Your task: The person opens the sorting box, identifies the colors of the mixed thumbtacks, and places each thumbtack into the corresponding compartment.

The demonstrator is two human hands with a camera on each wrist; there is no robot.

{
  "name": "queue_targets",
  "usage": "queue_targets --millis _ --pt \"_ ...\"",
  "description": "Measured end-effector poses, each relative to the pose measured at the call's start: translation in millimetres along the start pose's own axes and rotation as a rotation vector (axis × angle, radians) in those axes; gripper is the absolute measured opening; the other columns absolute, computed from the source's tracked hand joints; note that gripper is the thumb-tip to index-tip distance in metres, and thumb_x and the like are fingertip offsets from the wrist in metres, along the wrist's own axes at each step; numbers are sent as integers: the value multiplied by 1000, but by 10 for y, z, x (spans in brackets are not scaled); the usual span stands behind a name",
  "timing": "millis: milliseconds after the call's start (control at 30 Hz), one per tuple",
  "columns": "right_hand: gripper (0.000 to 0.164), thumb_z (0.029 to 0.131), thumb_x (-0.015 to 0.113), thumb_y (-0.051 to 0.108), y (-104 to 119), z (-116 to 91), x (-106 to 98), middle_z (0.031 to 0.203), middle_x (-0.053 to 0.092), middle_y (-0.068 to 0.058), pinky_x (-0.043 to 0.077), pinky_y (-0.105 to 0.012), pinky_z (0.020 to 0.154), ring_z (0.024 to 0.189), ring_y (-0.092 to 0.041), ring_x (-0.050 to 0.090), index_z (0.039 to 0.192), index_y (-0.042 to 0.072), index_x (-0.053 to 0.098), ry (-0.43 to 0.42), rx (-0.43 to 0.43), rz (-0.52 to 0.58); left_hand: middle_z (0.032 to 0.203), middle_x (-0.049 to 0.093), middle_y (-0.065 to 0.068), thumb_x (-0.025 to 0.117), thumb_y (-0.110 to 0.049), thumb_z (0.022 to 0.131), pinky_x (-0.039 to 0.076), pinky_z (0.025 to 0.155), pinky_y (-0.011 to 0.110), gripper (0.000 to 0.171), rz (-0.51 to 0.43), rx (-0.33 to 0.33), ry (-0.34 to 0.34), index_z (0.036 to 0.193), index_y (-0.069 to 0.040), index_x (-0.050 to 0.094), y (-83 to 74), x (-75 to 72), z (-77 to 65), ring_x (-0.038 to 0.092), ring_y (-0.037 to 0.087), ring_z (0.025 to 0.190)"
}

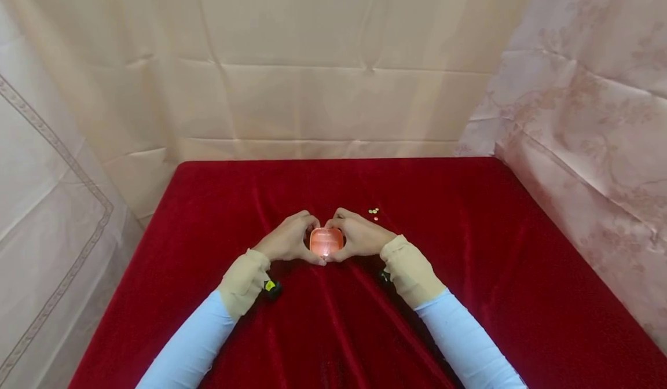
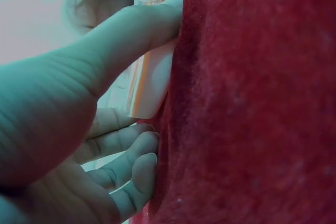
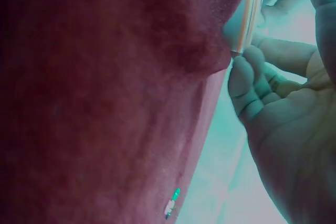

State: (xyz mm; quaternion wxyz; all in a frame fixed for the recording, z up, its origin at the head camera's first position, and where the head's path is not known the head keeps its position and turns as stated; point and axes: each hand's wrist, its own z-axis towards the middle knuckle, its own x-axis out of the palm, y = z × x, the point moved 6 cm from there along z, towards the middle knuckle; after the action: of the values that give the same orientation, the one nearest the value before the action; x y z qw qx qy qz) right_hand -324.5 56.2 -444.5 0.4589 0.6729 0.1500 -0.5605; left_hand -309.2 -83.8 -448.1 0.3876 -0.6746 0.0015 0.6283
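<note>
A small rounded-square container with a shiny orange top sits on the red cloth between both hands. Its pale side with an orange rim band shows in the left wrist view. My left hand grips it from the left, thumb at the near edge and fingers round the far side. From the right, my right hand grips it the same way, and the two hands nearly meet at the front and back. In the right wrist view only an edge of the container shows beside the curled fingers.
Several small round pieces, greenish and reddish, lie on the cloth beyond the right hand. Red velvet cloth covers the table, with a beige curtain behind it and patterned curtains at the sides.
</note>
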Motion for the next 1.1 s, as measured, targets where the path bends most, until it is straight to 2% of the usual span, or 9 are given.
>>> queue_targets --millis 233,400,500,633,733,833,967,1100 --pt "46 71 81 37 16 27 -10 101 48 5 45 -18 75 88 -8 51 109 16 65 -7 -43 24 94 56 -7 88 -53 57 44 76 22 65 47 45 -35 101 -13 64 -22 -41 6 53 10 85" --pt "46 70 81 35 21 19 -11 101 48 6 46 -18 76 88 -8 51 109 17 65 -13 -53 37 92 57 -8 88 -54 57 45 74 22 61 39 56 -31 98 -14 65 -36 -48 16 54 9 83" --pt "47 71 79 33 42 9 -5 104 49 5 45 -18 76 89 -7 52 112 14 66 -20 -66 23 92 58 -8 88 -53 58 45 74 22 61 27 41 -24 100 -15 66 -20 -49 12 54 10 83" --pt "52 71 74 33 107 -17 -25 107 54 2 44 -18 76 89 -8 53 117 11 69 -48 -96 -104 92 58 -7 87 -53 60 44 74 24 61 5 3 -10 102 -15 68 20 -42 4 53 11 84" --pt "47 72 72 36 202 -36 -64 105 62 0 44 -20 77 89 -10 55 112 12 72 -66 -143 -254 93 57 -7 86 -55 60 44 74 25 60 -5 -25 4 102 -16 68 38 -36 1 52 11 85" --pt "42 75 69 38 300 -50 -78 100 67 -2 46 -24 73 82 -11 57 107 11 73 -59 -195 -370 94 57 -7 86 -55 60 45 74 25 60 -14 -42 10 102 -16 68 49 -32 -8 52 11 85" --pt "46 83 64 39 370 -92 -54 106 69 -8 49 -28 70 75 -15 61 114 6 70 -41 -243 -481 93 56 -8 86 -56 61 44 74 24 61 -4 -38 13 103 -15 68 47 -26 -16 53 12 85" --pt "50 89 59 39 370 -141 -27 118 67 -14 51 -30 76 85 -21 66 123 3 66 -47 -287 -575 94 56 -8 85 -57 62 44 74 24 63 12 -28 10 105 -14 67 48 -28 -15 53 12 85"
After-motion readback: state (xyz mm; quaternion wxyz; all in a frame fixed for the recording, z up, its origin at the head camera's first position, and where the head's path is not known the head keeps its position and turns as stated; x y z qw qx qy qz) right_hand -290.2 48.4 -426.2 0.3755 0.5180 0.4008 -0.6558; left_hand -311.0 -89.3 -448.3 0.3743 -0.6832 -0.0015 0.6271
